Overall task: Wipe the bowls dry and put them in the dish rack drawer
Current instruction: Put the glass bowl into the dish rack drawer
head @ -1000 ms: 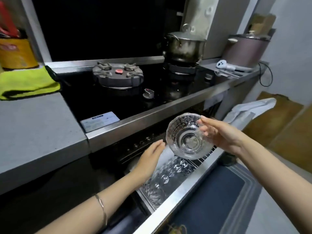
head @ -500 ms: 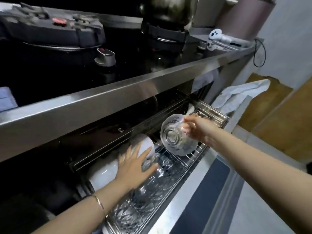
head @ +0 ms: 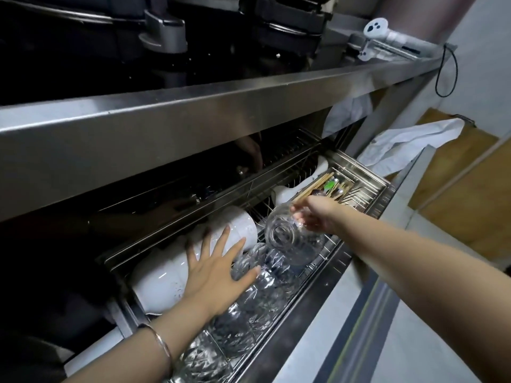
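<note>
So the step here looks like slotting the glass bowl (head: 294, 240) into the dish rack drawer (head: 367, 200), at the end of the row of glass bowls (head: 249, 302) already lying on edge along the front. To do it well, the bowl probably wants to go in tilted the same way as its neighbours, rim nesting against the last one, and eased down rather than dropped, since glass on glass chips easily. It's also slippery stuff, so letting go only once the wire rack takes the weight seems smart.

The right hand (head: 318, 217) reaches in from the right with the arm stretched out long, fingers closed around the bowl's rim on the far side. The bowl hangs tipped on its side, base facing the camera, just above the row and maybe touching it; hard to tell through all that clear glass.

The left hand (head: 218, 269) is spread flat and wide open, gripping nothing. Its palm presses on the stacked glass bowls while the fingers rest against the white bowls (head: 177, 269) behind, apparently steadying the stacks. A thin bangle (head: 161, 342) sits on that wrist. Cutlery (head: 329, 186) fills the tray at the drawer's right end, well clear.
</note>
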Available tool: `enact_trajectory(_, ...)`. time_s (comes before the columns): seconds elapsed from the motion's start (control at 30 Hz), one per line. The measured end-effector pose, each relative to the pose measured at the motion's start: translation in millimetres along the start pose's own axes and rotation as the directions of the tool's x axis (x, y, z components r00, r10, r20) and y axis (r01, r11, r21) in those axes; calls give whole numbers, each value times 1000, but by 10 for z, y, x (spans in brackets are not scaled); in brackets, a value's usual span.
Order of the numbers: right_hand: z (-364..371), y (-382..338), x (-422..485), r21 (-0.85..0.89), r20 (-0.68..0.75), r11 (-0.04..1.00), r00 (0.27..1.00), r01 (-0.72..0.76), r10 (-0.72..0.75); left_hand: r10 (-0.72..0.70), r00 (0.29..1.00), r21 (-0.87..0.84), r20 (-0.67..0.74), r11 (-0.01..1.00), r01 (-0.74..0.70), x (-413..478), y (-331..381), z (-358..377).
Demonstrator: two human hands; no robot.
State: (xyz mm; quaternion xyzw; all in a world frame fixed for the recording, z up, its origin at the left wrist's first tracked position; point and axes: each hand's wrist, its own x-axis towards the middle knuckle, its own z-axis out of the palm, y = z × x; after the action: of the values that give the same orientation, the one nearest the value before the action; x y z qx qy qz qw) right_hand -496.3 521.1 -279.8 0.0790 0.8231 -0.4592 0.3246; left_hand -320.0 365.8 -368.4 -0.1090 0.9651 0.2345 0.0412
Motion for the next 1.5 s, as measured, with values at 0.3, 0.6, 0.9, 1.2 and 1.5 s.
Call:
enact_trajectory(0.3, 83, 50, 123, -127, 119, 992, 992, -24, 40, -10, 1000, 3, 2, 1000, 10, -1, 3, 4)
enact_trajectory(0.6, 151, 128, 246, -224, 207, 972, 971, -73, 120, -5, 1000, -11, -5, 1000, 5, -6, 5, 6)
enact_trajectory(0.9, 190, 158, 275, -242, 201, 964, 966, -111, 161, -8, 1000, 9, -12, 1000, 8, 2, -18, 40)
enact_trajectory(1.2, 207, 122, 244, -351, 264, 930, 942, -106, 207, -10, 1000, 18, -14, 1000, 10, 1, -8, 33)
enact_trajectory(1.5, 245, 29, 88, -566, 249, 819, 926, -99, 284, -7, 1000, 20, -20, 1000, 8, 9, -7, 26)
